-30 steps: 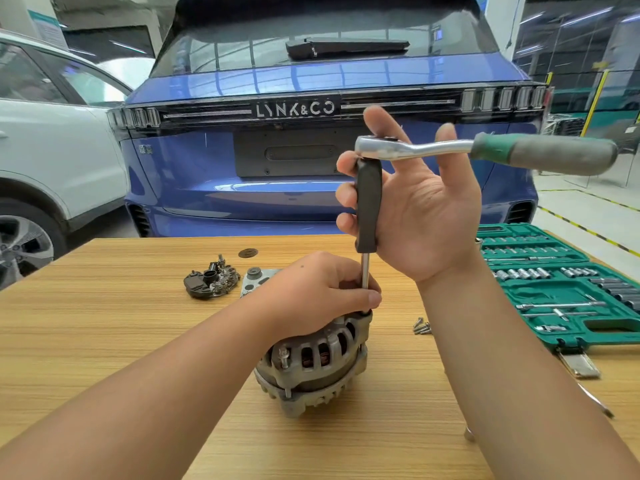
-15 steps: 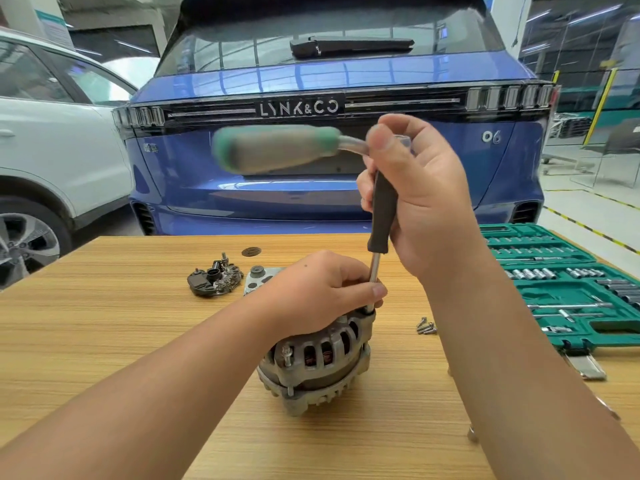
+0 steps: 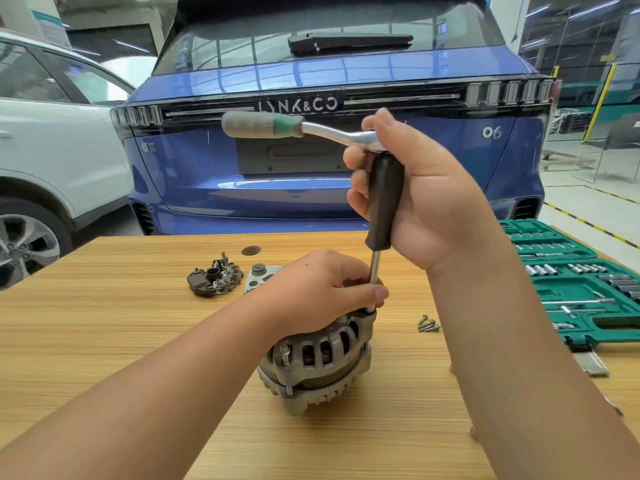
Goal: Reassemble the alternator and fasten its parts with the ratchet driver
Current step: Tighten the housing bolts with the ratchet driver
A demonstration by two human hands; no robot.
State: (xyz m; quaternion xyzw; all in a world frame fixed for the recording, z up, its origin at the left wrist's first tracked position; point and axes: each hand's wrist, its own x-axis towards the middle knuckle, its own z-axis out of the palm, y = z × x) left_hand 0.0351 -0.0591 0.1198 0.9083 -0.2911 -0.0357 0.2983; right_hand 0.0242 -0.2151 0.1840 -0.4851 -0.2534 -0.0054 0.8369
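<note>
alternator (image 3: pixel 317 362): sits upright near the middle of the bench (image 3: pixel 104 327), housing halves already mated from what I can see.
step: I'd call this running in a through-bolt at the right rim of the housing.
driver (image 3: pixel 382 202): black-handled shaft stands nearly vertical on that bolt, ratchet (image 3: pixel 277 125) on top, handle pointing left.
left hand (image 3: pixel 318 289): clamped over the alternator top, fingers curled round the shaft's lower end to steady it.
right hand (image 3: pixel 415 199): fingers wrapped round the black handle.
next: my guess, swing the ratchet while pressing straight down so the socket doesn't slip.
nearby: loose bolts (image 3: pixel 428 323) to the right, rectifier part (image 3: pixel 214 280) behind, green socket case (image 3: pixel 571 289) far right.
</note>
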